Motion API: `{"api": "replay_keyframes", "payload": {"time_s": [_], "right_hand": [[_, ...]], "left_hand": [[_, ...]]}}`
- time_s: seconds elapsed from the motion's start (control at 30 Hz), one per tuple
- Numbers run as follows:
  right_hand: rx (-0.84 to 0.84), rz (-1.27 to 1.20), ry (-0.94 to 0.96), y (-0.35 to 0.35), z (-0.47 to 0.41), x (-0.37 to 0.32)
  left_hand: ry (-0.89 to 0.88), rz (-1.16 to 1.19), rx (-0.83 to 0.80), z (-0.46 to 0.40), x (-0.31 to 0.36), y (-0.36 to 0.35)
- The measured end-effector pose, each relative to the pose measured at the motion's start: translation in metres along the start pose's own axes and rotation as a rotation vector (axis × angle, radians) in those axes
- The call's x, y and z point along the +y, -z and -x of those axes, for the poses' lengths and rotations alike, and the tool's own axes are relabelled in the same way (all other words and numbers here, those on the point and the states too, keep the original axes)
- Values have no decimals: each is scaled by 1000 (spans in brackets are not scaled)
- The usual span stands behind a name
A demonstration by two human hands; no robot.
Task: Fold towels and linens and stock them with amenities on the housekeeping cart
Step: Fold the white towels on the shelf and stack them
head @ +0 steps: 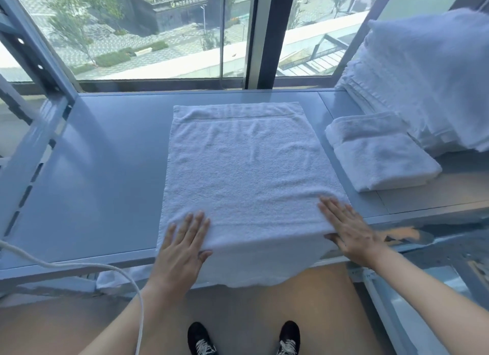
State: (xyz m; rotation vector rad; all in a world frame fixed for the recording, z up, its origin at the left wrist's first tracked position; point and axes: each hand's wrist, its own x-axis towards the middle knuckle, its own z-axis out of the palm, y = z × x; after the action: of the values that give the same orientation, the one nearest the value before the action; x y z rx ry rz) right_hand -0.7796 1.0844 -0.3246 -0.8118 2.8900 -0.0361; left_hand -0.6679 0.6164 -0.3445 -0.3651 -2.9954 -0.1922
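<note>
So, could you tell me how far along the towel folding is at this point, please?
Early on. Done: one folded towel lies on the shelf, beside a taller stack of white linens. In hand: a white towel is spread flat, its near end hanging over the shelf edge, with the left hand and right hand gripping its near fold. Left: finishing this towel's folds. No amenities or cart are in view.

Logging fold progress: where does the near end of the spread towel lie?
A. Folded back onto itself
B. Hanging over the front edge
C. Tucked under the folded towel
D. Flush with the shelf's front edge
B: the spread towel drapes over the shelf's front edge between both hands.
</note>
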Motion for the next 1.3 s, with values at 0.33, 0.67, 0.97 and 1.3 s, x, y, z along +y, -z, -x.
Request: {"api": "replay_keyframes", "payload": {"time_s": [0.33,0.67,0.97,1.3], "right_hand": [[276,-21,54,25,28,-35],[309,-39,-38,60,84,-38],[391,-159,22,80,140,-65],[420,-148,3,118,195,-144]], "left_hand": [[8,14,157,15,19,31],[112,-9,242,69,52,83],[295,49,342,144,79,130],[198,185,418,230,51,178]]}}
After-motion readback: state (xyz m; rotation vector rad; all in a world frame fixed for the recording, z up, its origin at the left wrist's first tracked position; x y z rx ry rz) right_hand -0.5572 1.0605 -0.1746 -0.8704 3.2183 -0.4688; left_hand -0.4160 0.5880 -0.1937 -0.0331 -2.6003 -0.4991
